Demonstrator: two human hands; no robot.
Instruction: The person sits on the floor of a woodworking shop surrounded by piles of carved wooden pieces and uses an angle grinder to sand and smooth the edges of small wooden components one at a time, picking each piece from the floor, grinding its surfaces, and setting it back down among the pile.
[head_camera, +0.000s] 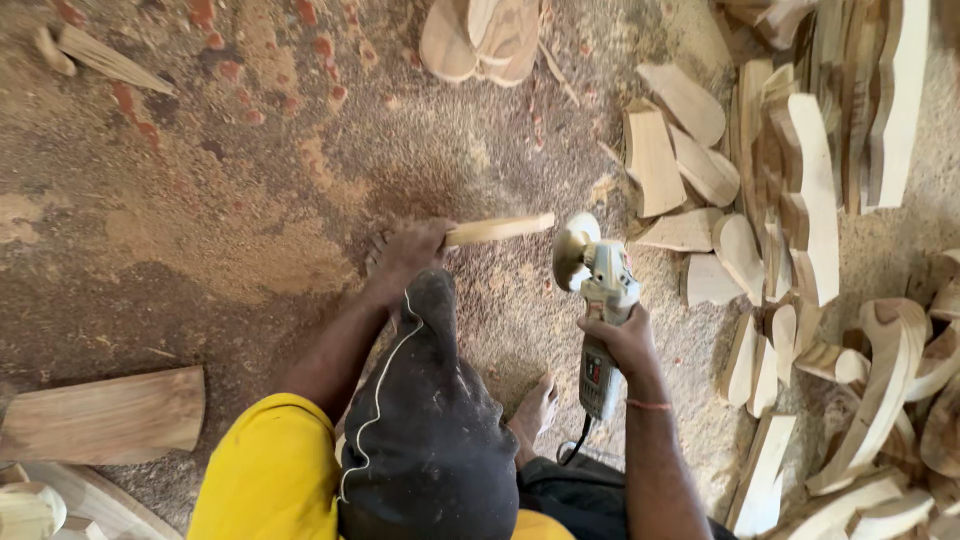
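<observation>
Sawdust-covered floor (250, 230): my left hand (405, 255) grips a pale wooden strip (498, 230), my right hand (622, 340) grips a grey angle grinder (600, 300), disc just beside it. A kick could drive it toward my bare foot (535, 410).

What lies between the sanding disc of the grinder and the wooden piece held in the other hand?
Nothing: in the head view only a narrow gap over the sawdust floor separates the grinder's disc from the wooden piece.

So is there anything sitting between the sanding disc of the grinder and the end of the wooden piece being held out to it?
Nothing visible. The left hand holds the wooden piece with its free end pointing at the sanding disc of the angle grinder in the right hand; only a narrow gap over the sawdust-covered floor separates them.
</observation>
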